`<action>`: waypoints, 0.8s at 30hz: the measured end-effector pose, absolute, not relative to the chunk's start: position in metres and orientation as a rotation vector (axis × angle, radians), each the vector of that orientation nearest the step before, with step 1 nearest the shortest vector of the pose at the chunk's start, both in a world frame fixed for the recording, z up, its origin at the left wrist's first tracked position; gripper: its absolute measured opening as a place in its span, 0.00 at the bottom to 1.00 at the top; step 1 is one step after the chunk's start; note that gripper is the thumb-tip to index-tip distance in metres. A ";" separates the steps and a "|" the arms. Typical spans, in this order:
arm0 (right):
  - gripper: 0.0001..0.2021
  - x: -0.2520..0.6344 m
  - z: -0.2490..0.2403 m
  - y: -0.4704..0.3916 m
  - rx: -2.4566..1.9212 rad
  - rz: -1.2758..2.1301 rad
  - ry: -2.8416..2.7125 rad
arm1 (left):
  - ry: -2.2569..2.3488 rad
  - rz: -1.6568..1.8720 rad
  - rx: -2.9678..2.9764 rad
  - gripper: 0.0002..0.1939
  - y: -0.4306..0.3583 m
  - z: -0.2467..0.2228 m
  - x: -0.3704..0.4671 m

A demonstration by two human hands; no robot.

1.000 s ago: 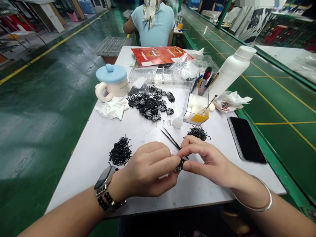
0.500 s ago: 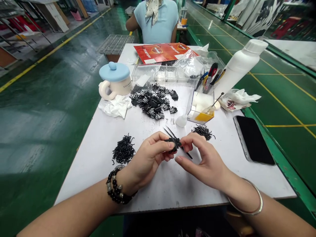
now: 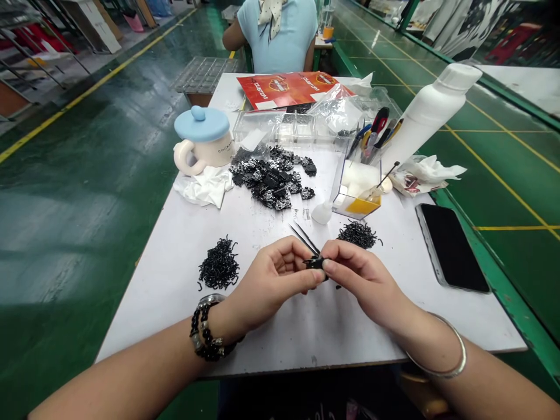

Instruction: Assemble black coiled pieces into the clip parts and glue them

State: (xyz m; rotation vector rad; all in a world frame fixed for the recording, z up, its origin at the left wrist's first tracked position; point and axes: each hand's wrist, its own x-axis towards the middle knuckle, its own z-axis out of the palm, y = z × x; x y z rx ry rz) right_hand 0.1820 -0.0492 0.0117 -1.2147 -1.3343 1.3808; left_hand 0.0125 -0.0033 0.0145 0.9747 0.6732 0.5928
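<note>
A small black plastic part (image 3: 314, 263) is pinched between both hands over the near middle of the table. My left hand (image 3: 280, 271) is closed on its left side, thumb in front. From the right, my right hand (image 3: 356, 271) has thumb and forefinger closed on the same part. Dark tweezers (image 3: 305, 238) lie on the table just beyond the fingers, points away from me, their middle hidden by the hands. A pile of short curved black pieces (image 3: 219, 265) is left of my left hand; a smaller similar pile (image 3: 357, 234) lies beyond my right hand.
Farther back is a heap of black parts with metal clips (image 3: 271, 178). A lidded mug (image 3: 203, 140) and crumpled tissue (image 3: 205, 186) stand left. Rightward are a tool holder (image 3: 356, 192), a white bottle (image 3: 431, 114) and a phone (image 3: 452, 248). A person (image 3: 277, 35) sits ahead.
My right thumb and fingers have closed in and now grip the black part. My left hand has turned, tilting the part. The tweezers stay in place.
</note>
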 end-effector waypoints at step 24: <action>0.18 0.203 0.010 -0.007 -1.986 0.541 -1.659 | 0.854 0.570 1.020 0.09 -0.003 0.013 0.015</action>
